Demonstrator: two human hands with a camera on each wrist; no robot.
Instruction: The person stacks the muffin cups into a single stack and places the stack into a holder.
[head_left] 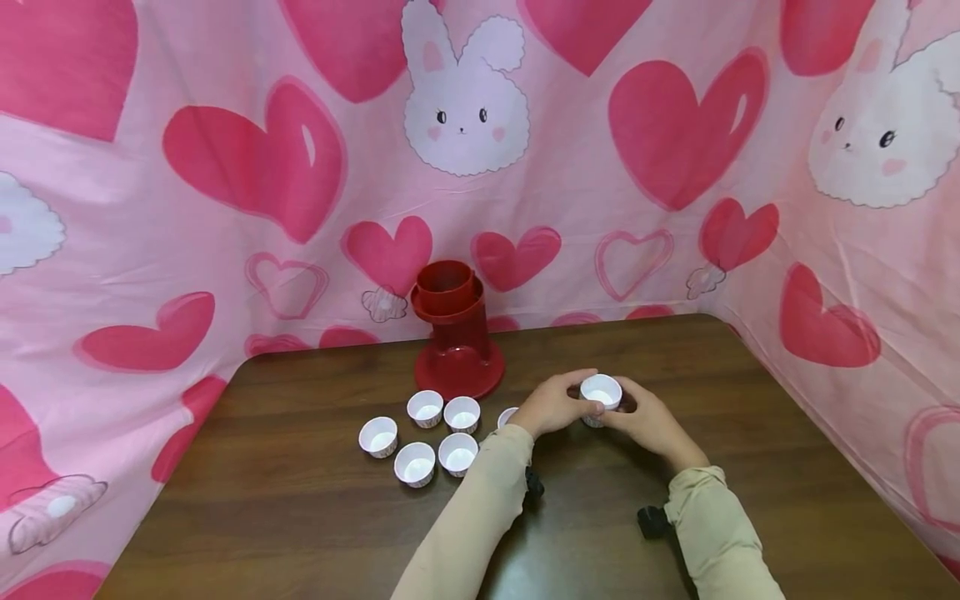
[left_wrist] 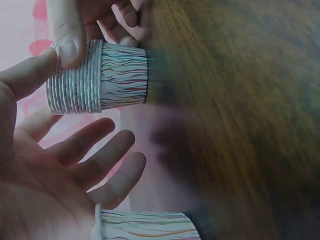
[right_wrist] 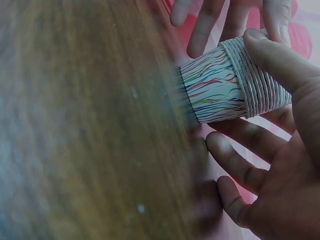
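Observation:
A stack of white paper baking cups with thin coloured wavy lines stands upright on the table, its many rims nested tightly at the top. My left hand holds the stack from the left, thumb at the upper rims and the lower fingers spread. On the other side my right hand grips it too, its thumb across the rims. Beside my left hand, a single baking cup is partly hidden by that hand in the head view. More single cups sit further left, mouths up.
A red plastic stand with a wide round base and a cylindrical top stands at the back of the brown wooden table. Pink cloth with hearts and rabbits hangs behind and along the sides. Black devices sit at both wrists.

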